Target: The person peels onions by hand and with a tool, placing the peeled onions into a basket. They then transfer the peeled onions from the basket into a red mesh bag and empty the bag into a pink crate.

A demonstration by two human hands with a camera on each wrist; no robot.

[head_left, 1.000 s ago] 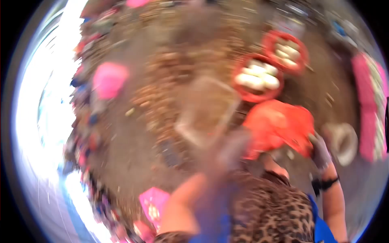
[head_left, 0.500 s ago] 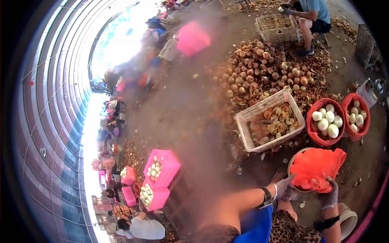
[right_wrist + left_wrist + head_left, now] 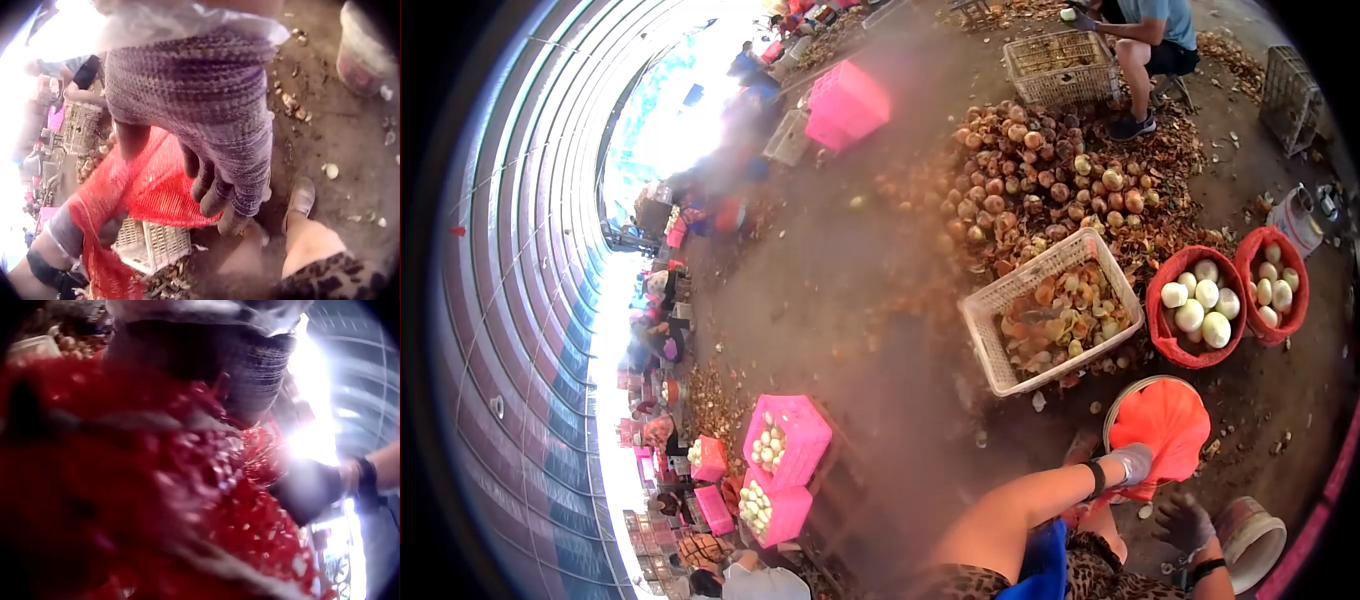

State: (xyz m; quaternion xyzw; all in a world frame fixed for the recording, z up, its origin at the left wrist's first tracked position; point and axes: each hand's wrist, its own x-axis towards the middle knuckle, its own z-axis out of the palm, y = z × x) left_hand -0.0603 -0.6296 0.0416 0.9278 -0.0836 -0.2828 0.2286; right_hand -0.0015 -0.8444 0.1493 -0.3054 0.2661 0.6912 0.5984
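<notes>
A red mesh bag (image 3: pixel 1165 425) lies over a round tub (image 3: pixel 1112 410) in front of the person. My left hand (image 3: pixel 1132 462), in a pale grey glove, holds the bag at its near edge. In the left wrist view the mesh fills much of the picture below the glove (image 3: pixel 206 369), hiding the fingertips. Apart from the bag, to its lower right, my right hand (image 3: pixel 1187 523) has its fingers spread. Seen from the right wrist, that gloved hand (image 3: pixel 194 119) has loosely bent fingers, with the mesh (image 3: pixel 162 181) beyond them.
Two red-lined tubs of peeled onions (image 3: pixel 1200 310) stand ahead on the right. Left of them is a white crate (image 3: pixel 990 345) with onion skins, and beyond it an onion heap (image 3: pixel 1040 170). A pale bucket (image 3: pixel 1250 545) stands beside my right hand. A seated person (image 3: pixel 1145 50) works behind the heap.
The head view has swung over and steadied. Half a second ago both hands were at the bag; now the right hand is off it, lower and nearer the body. The left hand stays at the bag.
</notes>
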